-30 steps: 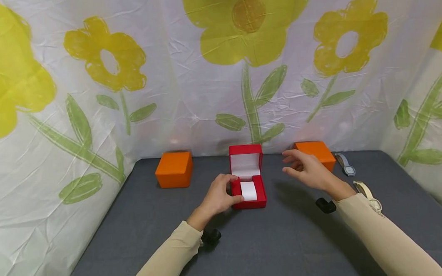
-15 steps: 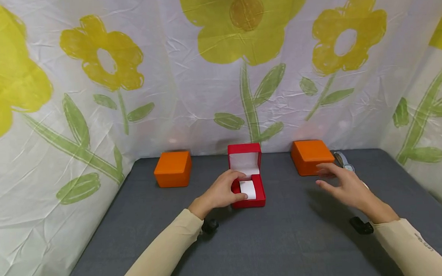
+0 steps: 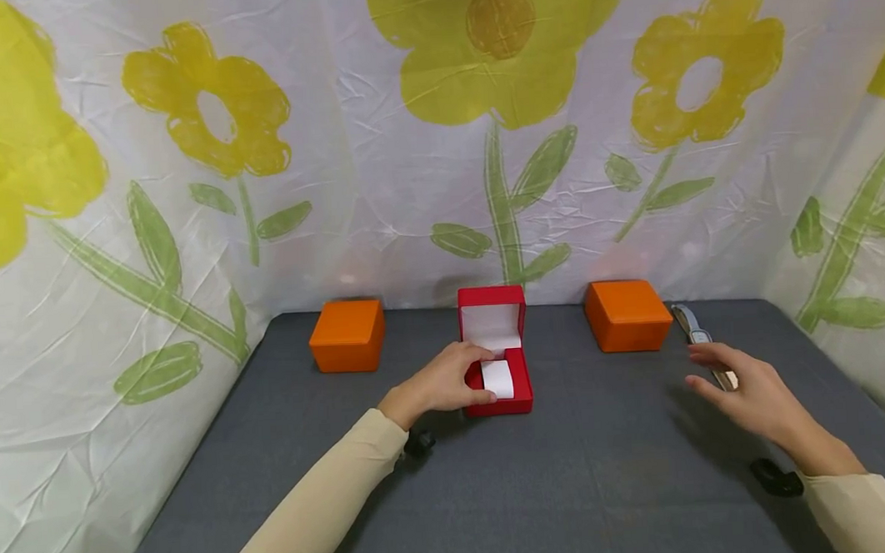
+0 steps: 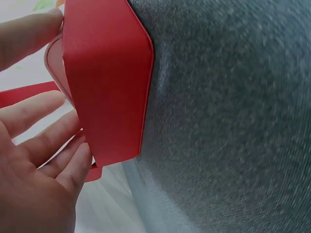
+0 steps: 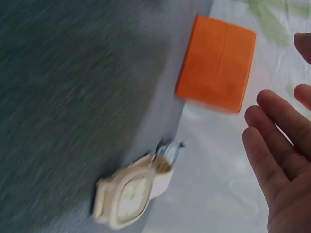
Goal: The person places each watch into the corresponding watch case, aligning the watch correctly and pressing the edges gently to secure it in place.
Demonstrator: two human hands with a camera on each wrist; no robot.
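A red watch box (image 3: 519,381) stands with its lid (image 3: 491,297) up, a white watch cushion (image 3: 499,380) inside it. My left hand (image 3: 441,383) reaches over the box's left side, with thumb and index finger at the front and back ends of the cushion. In the left wrist view the box's red side (image 4: 109,97) hides much of the cushion. My right hand (image 3: 756,394) hovers with loose, spread fingers and holds nothing. Below it lies a cream watch (image 5: 131,199), mostly covered in the head view. Behind that is a light blue-grey watch (image 3: 693,322).
Two closed orange boxes stand at the back of the dark grey table (image 3: 559,487): a left orange box (image 3: 346,336) and a right orange box (image 3: 627,315). A white flower-printed curtain (image 3: 363,189) hangs right behind the table's far edge.
My right hand has moved right and toward me, from beside the right orange box to over the cream watch. My left hand has shifted slightly right on the watch box, which stays put.
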